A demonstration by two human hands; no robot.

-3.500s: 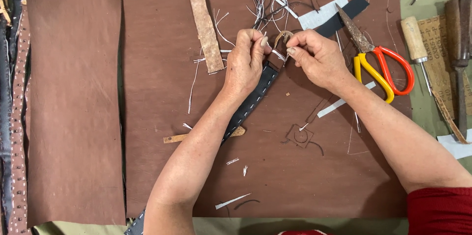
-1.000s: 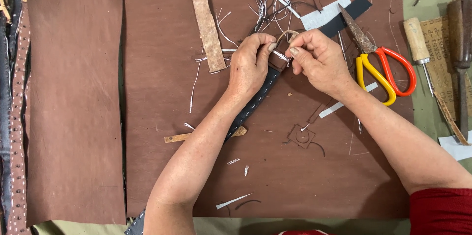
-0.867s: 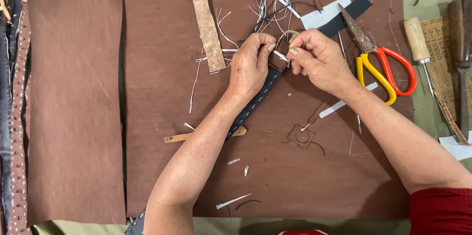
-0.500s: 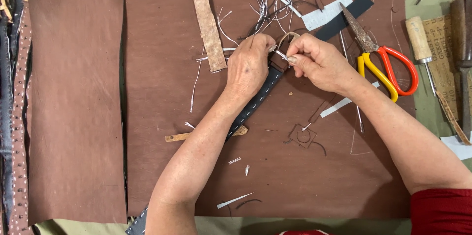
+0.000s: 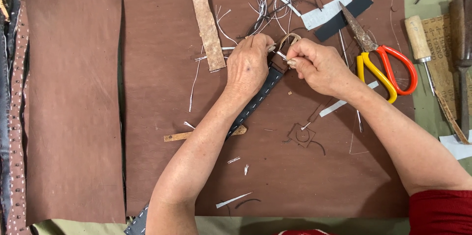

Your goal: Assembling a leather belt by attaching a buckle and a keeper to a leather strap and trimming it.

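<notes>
A dark stitched leather strap [image 5: 255, 101] runs diagonally from the bottom edge up to a brown end with a metal buckle [image 5: 290, 39]. My left hand [image 5: 250, 67] presses down on the strap's upper end, fingers curled around it. My right hand [image 5: 317, 65] is closed next to the buckle, its fingertips pinching a thin white thread or needle [image 5: 281, 56] at the strap's end. Both hands touch at the buckle. The strap under my left forearm is hidden.
Large brown leather sheets [image 5: 73, 97] cover the table. Scissors with orange and yellow handles [image 5: 378, 58] lie to the right, wooden-handled tools [image 5: 423, 48] beyond them. A rough light strip [image 5: 206, 23], thread scraps and dark and white offcuts [image 5: 339, 11] lie above. Studded straps [image 5: 17, 117] line the left edge.
My hands have stayed at the buckle end; the right fingers drew away a little and came back, working the thin white piece. The strap has barely shifted.
</notes>
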